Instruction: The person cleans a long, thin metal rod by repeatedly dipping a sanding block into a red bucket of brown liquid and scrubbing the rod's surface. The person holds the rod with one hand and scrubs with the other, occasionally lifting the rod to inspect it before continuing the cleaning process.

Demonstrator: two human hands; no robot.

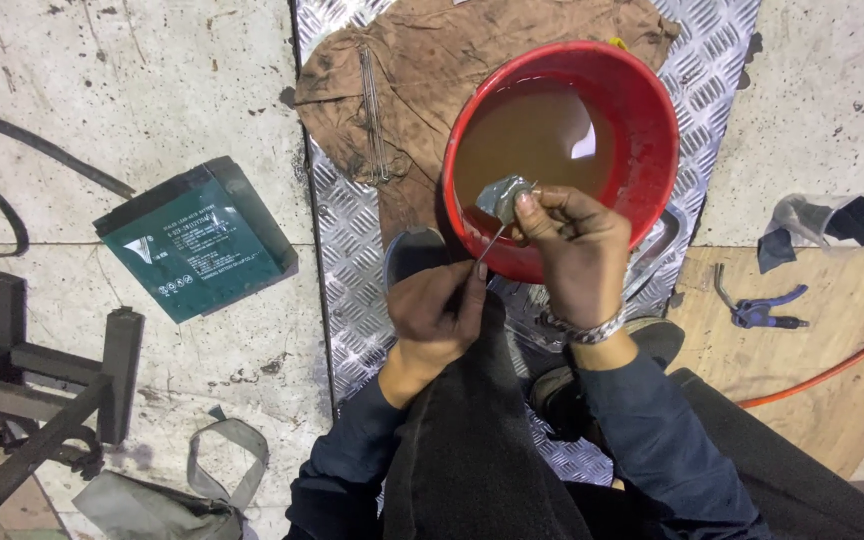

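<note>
Hands pinching: right hand [577, 240] grips grey metal piece [502, 196] (crumpled), left hand [442, 305] thin wire [492, 243], over red basin [652, 120].

A single head-worn camera looked steeply down from close above the seated person's knees, facing the floor [152, 100] and the metal tread plate [352, 270] ahead.

The left hand [439, 308] is curled into a loose fist, knuckles up, thumb and forefinger pinched shut at the top. The right hand [574, 240] sits just above and to the right of that pinch, back of the hand upward, fingers folded, thumb and fingertips pressed together at its upper left. The two hands are near, almost touching. A band circles the right wrist. Both forearms, in dark blue sleeves, run up from the bent knees
</note>
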